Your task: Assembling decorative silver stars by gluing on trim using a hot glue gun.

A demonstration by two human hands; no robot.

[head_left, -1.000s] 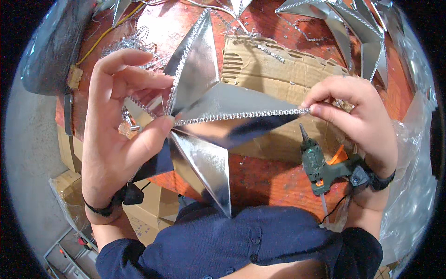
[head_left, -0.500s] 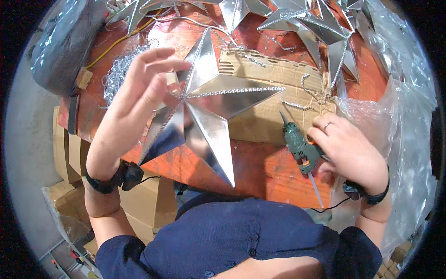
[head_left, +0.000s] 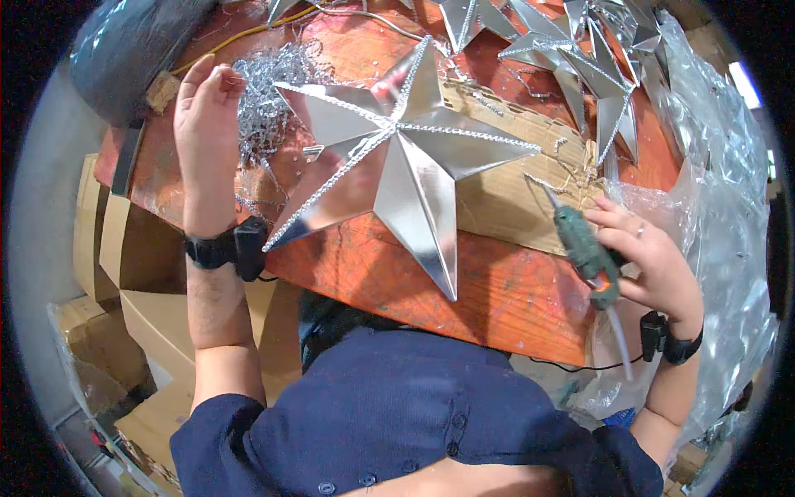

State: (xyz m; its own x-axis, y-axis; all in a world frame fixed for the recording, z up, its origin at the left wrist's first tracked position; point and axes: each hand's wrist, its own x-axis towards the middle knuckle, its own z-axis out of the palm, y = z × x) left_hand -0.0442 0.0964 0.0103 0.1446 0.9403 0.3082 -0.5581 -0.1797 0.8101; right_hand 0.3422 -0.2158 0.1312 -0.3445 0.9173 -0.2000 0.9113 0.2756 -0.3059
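Note:
A shiny silver star lies in the middle of the table, partly on flattened cardboard. Rows of small silver beads run along several of its ridges. My left hand is left of the star, beside a tangled heap of silver bead chain. Its fingers are curled together, and whatever they may pinch is too small to make out. In my right hand is a green glue gun, its nozzle toward the cardboard's right end. A translucent glue stick sticks out of the gun's back.
More silver stars stand along the far side of the red table. Short bead strands lie on the cardboard. Clear plastic sheeting covers the right side. A yellow cord crosses the far left. Cardboard boxes stand at lower left.
My left hand has left the star's centre and moved left to the bead-chain heap. The star sits further right in view. My right hand has shifted slightly right and down with the glue gun.

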